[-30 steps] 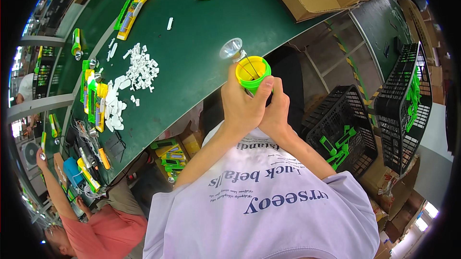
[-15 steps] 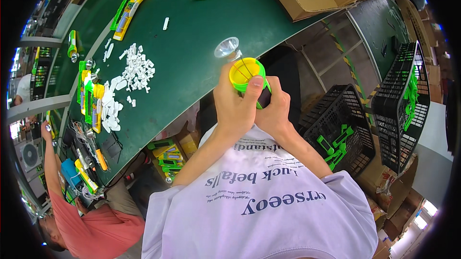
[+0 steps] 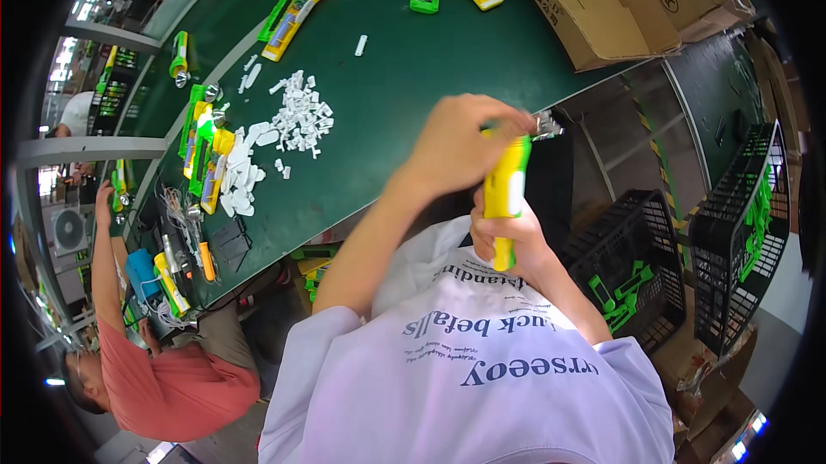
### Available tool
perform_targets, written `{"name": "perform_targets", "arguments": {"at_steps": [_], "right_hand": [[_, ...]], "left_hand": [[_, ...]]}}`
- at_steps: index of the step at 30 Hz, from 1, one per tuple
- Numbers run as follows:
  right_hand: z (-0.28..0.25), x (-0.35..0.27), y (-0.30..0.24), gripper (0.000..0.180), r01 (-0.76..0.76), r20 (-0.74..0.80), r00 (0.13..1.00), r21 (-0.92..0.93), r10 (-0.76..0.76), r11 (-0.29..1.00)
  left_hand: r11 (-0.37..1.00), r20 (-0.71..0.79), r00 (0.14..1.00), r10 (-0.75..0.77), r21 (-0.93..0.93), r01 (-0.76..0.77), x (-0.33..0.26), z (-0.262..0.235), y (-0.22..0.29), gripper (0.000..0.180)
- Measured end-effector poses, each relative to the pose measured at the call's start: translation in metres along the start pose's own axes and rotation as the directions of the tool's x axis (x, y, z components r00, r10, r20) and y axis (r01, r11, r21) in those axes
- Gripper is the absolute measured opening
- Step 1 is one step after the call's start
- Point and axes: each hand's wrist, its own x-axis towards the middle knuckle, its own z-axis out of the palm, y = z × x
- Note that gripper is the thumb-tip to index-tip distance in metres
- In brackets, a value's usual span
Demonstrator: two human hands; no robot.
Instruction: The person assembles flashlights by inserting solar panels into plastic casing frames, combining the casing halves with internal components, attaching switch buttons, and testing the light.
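We hold yellow-green flashlight (image 3: 504, 184) over our lap, just off edge of green table (image 3: 391, 77). Our right hand (image 3: 521, 233) clamps round its lower body; our left hand (image 3: 460, 141) bends over its top end. Blur there: we cannot tell whether it pinches shiny reflector (image 3: 548, 126) just beside it. White plastic pieces (image 3: 305, 122) lie heaped on table, to our left.

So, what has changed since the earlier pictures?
The yellow-green plastic flashlight body turned from end-on to side-on. The left hand shifted to its top end; the right hand keeps hold. The shiny bowl-shaped reflector went from its left to its right. The white plastic pieces stayed piled.
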Motion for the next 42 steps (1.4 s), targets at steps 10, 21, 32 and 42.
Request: {"name": "perform_targets", "arguments": {"at_steps": [10, 21, 32, 42], "right_hand": [[-0.016, -0.007, -0.011, 0.034, 0.095, 0.192, 0.967, 0.337, -0.167, 0.937], [-0.019, -0.002, -0.009, 0.036, 0.031, 0.334, 0.923, 0.426, -0.189, 0.904], [-0.011, -0.001, -0.016, 0.035, -0.028, 0.437, 0.881, 0.434, -0.183, 0.9], [-0.009, -0.005, -0.016, 0.035, 0.003, 0.399, 0.902, 0.371, -0.162, 0.929]], "left_hand": [[0.605, -0.444, 0.846, -0.296, 0.598, 0.525, -0.012, -0.177, -0.097, 0.023], [0.781, -0.342, 0.894, -0.291, 0.454, 0.428, -0.002, -0.187, -0.105, 0.02], [0.836, -0.052, 0.998, -0.036, -0.549, 0.001, -0.037, 0.01, 0.032, 0.008], [0.959, -0.164, 0.984, 0.063, -0.265, -0.106, -0.035, 0.02, 0.027, 0.01]]}}
